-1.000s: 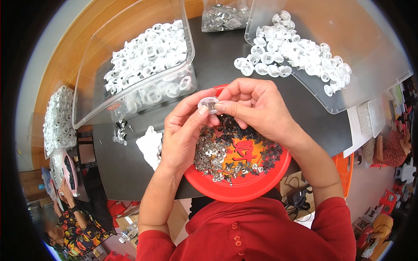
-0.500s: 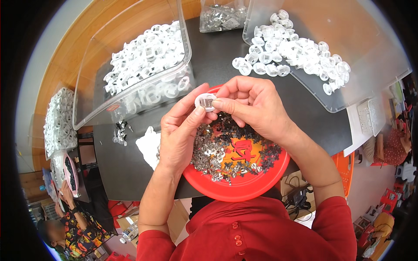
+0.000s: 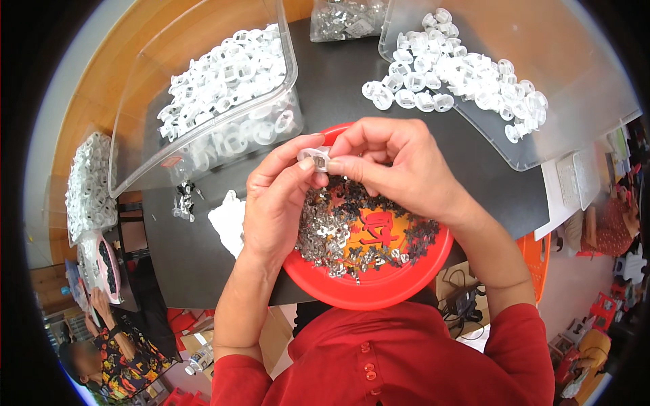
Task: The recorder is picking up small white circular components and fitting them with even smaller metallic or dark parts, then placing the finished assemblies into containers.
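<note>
Over the near part of a red round tray [image 3: 369, 298], a small white round plastic piece with a clear square middle [image 3: 312, 154] is held up between both hands. My left hand [image 3: 274, 193] is closed round its left edge, thumb on its face. The thumb and forefinger of my right hand [image 3: 403, 162] pinch at its right side; whether they also hold a small metal part is hidden. Below, in the tray, lie loose silvery metal clips [image 3: 321, 233] and small black parts [image 3: 421, 238] on a yellow and red printed bottom.
A clear bin [image 3: 203, 145] heaped with white round pieces stands at left; a tipped clear bin [image 3: 562, 88] at right spills more pieces [image 3: 467, 74] onto the black table [image 3: 196, 254]. A bag of metal parts [image 3: 347, 20] lies far back. White cloth [image 3: 228, 220] lies beside my left hand. Another person sits lower left.
The white piece has tilted and shifted slightly left, and both hands have turned a little with it. Its face now shows at a flatter angle.
</note>
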The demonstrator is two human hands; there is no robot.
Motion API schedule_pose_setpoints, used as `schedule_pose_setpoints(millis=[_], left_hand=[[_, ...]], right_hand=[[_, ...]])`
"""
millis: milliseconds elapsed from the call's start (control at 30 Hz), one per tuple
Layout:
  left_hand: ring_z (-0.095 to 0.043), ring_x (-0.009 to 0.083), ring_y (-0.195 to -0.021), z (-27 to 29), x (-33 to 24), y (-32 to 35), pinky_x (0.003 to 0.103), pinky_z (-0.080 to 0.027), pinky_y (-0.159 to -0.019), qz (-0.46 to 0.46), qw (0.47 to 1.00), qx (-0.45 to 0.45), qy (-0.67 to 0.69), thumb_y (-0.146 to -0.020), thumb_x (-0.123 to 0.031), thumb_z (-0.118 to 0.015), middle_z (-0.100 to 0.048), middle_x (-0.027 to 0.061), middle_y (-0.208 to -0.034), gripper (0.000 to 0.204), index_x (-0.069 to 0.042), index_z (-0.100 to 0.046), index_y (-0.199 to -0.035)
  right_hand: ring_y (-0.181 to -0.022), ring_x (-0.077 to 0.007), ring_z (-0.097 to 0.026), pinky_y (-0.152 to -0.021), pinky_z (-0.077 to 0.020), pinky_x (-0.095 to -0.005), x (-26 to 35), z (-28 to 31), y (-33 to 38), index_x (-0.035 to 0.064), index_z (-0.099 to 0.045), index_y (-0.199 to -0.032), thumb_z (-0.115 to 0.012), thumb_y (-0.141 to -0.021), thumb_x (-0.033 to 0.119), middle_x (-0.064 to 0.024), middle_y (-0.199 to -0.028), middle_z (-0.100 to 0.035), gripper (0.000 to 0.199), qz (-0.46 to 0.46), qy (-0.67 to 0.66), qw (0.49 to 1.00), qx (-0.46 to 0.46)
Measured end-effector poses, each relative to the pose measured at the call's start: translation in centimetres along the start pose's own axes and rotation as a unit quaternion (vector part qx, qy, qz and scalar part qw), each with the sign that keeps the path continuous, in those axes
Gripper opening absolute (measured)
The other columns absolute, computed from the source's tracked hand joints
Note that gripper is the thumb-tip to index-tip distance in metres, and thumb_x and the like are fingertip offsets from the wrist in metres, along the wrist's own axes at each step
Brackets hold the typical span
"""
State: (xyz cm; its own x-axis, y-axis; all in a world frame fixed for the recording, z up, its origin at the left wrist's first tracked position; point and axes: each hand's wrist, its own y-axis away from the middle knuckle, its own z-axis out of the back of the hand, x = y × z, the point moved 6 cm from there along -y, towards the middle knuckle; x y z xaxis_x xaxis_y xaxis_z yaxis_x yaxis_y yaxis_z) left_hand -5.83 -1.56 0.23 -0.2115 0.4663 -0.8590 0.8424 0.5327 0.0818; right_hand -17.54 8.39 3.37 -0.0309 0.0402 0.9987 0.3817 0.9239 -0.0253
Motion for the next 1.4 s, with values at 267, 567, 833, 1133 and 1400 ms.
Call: schedule_pose_setpoints(millis=[267,567,833,1133,1400], left_hand=[[-0.057,0.0118,-0.079,0.2,-0.7,0.3,0.026,-0.047,-0.077,-0.021,1.0,0.01,-0.021,-0.088,-0.006,-0.056,-0.067,0.0145,-0.103,0.029,0.003,-0.063,-0.115],[-0.058,0.0131,-0.076,0.4,-0.8,0.2,0.027,-0.048,-0.077,0.0,1.0,0.001,0.013,-0.087,-0.007,-0.055,-0.067,0.0176,-0.103,0.032,0.005,-0.061,-0.116],[-0.058,0.0133,-0.075,0.2,-0.7,0.3,0.026,-0.048,-0.076,0.009,0.999,0.031,-0.02,-0.087,-0.005,-0.054,-0.067,0.0152,-0.102,0.03,0.005,-0.063,-0.114],[-0.057,0.0099,-0.074,0.2,-0.6,0.0,0.024,-0.048,-0.073,0.019,0.999,0.005,-0.041,-0.089,-0.007,-0.055,-0.067,0.0095,-0.098,0.028,0.004,-0.062,-0.114],[-0.056,0.0083,-0.074,0.3,-0.4,0.0,0.023,-0.048,-0.072,0.028,0.999,-0.004,-0.046,-0.091,-0.011,-0.057,-0.067,0.0094,-0.097,0.028,0.002,-0.061,-0.114]], right_hand=[[-0.062,-0.0248,-0.065,-0.06,-0.0494,-0.0341,1.4,3.9,0.0,0.0008,-0.066,-0.084,-0.066,-0.079,0.013,-0.0125,-0.069,-0.065,0.014,0.075,0.383,0.92,-0.021],[-0.076,-0.0352,-0.063,-0.07,-0.0492,-0.043,0.8,2.9,0.5,0.0026,-0.066,-0.084,-0.064,-0.079,0.014,-0.0163,-0.075,-0.065,0.012,0.067,0.477,0.875,0.057],[-0.08,-0.0349,-0.061,-0.07,-0.0485,-0.0447,0.5,1.3,0.6,0.0027,-0.064,-0.083,-0.062,-0.081,0.012,-0.0144,-0.081,-0.063,0.01,0.132,0.448,0.881,0.071],[-0.081,-0.0326,-0.061,-0.073,-0.0484,-0.0428,0.2,0.3,1.1,0.0026,-0.064,-0.08,-0.063,-0.079,0.01,-0.0122,-0.081,-0.061,0.008,0.121,0.448,0.874,0.142],[-0.08,-0.0317,-0.061,-0.073,-0.0485,-0.0426,0.2,-1.1,1.6,0.0015,-0.065,-0.081,-0.061,-0.078,0.009,-0.0128,-0.081,-0.06,0.009,0.14,0.455,0.858,0.194]])
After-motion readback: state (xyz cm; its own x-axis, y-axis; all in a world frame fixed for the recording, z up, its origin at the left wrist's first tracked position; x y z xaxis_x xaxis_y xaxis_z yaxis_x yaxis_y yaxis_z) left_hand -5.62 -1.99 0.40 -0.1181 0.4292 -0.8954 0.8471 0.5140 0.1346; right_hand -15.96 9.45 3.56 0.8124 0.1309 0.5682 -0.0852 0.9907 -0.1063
